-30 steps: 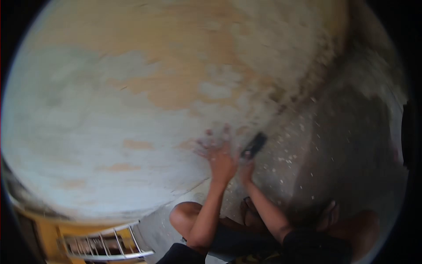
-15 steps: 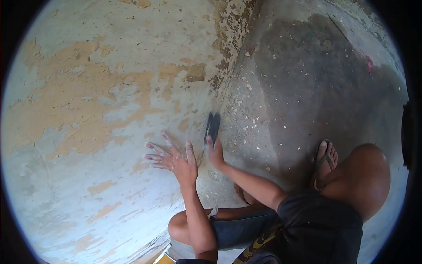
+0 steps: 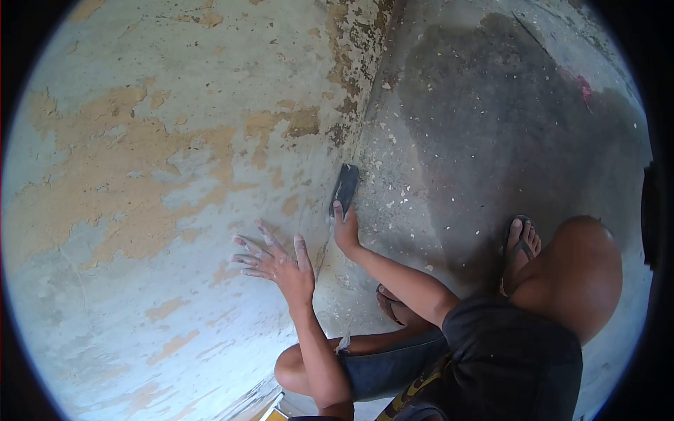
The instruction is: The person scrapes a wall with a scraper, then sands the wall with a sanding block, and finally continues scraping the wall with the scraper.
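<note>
My right hand [image 3: 345, 228] is closed on a dark, flat rectangular block [image 3: 344, 188] that looks like a sanding block, its thumb lying over the near end. The block is at the foot of the wall, along the line where wall and floor meet. To the left, my left hand [image 3: 277, 265] is spread against the pale wall [image 3: 161, 277], fingers apart and holding nothing. Whitish dust coats its fingers. Peeled patches on the wall [image 3: 119, 175] bare a tan layer above and left of the hands.
Pale flakes [image 3: 393, 193] litter the concrete floor by the wall. A dark damp-looking stain [image 3: 484, 119] spreads across the floor, with a small pink scrap [image 3: 584, 91] at its far side. My sandalled feet [image 3: 519, 242] and bent knees are close on the right and below.
My right hand has moved the block slightly up and right along the foot of the wall. The left hand keeps its spread pose, and the view has shifted a little.
</note>
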`<state>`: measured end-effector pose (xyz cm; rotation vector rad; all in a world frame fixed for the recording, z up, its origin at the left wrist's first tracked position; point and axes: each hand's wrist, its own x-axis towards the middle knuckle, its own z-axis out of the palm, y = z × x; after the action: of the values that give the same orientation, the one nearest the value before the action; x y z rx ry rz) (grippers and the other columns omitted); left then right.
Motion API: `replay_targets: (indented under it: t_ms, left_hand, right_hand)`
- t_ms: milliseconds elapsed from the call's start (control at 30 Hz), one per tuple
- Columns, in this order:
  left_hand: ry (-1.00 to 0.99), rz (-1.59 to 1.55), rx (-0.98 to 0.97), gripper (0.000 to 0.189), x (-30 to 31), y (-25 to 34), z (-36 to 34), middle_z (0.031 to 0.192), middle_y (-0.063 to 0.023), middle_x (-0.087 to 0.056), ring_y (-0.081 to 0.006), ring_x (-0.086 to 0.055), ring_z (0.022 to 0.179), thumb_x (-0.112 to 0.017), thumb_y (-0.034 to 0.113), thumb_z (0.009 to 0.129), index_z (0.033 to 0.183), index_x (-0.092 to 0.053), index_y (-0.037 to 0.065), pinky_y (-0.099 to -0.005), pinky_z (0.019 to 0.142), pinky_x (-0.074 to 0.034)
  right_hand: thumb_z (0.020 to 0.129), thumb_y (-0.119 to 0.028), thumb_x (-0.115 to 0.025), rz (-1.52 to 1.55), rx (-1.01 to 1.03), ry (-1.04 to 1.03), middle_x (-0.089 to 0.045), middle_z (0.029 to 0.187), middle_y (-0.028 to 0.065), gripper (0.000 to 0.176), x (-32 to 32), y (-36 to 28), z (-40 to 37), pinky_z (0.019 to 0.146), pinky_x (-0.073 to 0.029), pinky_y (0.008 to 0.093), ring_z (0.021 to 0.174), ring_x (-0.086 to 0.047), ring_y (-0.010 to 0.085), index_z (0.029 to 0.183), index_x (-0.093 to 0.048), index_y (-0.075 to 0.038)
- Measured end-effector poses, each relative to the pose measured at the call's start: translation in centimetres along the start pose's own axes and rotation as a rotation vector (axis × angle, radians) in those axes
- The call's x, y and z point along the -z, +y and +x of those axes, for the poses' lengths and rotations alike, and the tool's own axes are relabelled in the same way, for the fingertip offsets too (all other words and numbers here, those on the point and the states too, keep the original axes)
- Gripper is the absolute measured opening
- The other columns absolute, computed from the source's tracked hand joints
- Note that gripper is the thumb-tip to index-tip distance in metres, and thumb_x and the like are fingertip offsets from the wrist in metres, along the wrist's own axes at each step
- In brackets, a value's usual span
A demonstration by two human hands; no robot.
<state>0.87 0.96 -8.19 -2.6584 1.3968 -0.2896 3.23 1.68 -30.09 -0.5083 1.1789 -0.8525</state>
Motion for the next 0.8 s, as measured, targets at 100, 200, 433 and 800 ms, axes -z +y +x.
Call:
replay_targets:
  t_ms: [100, 200, 433, 800]
  left_hand:
    - [0.01, 0.023, -0.005, 0.08, -0.3, -0.2, -0.2, 0.16, -0.022, 0.014, -0.0532, 0.022, 0.14, -0.055, 0.049, 0.092, 0.157, -0.013, 0.027, -0.0712, 0.106, 0.01]
    - [0.053, 0.094, -0.001, 0.081, -0.5, 0.6, -0.1, 0.16, -0.0211, 0.014, -0.0527, 0.021, 0.141, -0.056, 0.049, 0.092, 0.157, -0.013, 0.026, -0.0701, 0.107, 0.009]
    - [-0.021, 0.012, -0.004, 0.082, 0.1, -0.2, -0.3, 0.16, -0.0211, 0.013, -0.0524, 0.022, 0.141, -0.055, 0.049, 0.092, 0.157, -0.013, 0.024, -0.0706, 0.107, 0.01]
    - [-0.026, -0.012, -0.013, 0.081, 0.1, -0.2, -0.4, 0.16, -0.021, 0.012, -0.0534, 0.02, 0.141, -0.052, 0.051, 0.093, 0.157, -0.013, 0.02, -0.0694, 0.108, 0.011]
  right_hand:
    - [0.101, -0.044, -0.047, -0.025, 0.069, 0.057, -0.063, 0.112, 0.0253, 0.055, -0.4, -0.1, -3.2, 0.093, -0.043, 0.0426, 0.107, -0.059, 0.0408, 0.124, -0.051, 0.006]
    - [0.101, -0.045, -0.046, 0.024, 0.057, -0.005, -0.063, 0.111, 0.0258, 0.054, 0.5, -0.3, -5.9, 0.092, -0.043, 0.0427, 0.106, -0.06, 0.0405, 0.121, -0.052, 0.005]
    - [0.099, -0.048, -0.048, -0.069, 0.057, 0.115, -0.064, 0.107, 0.0247, 0.055, -0.1, 0.3, 0.6, 0.09, -0.045, 0.0427, 0.101, -0.062, 0.0383, 0.119, -0.054, 0.003]
    - [0.1, -0.046, -0.048, 0.008, 0.014, 0.044, -0.064, 0.105, 0.0271, 0.055, 0.0, 1.5, -0.3, 0.09, -0.045, 0.043, 0.105, -0.061, 0.0417, 0.118, -0.054, 0.006]
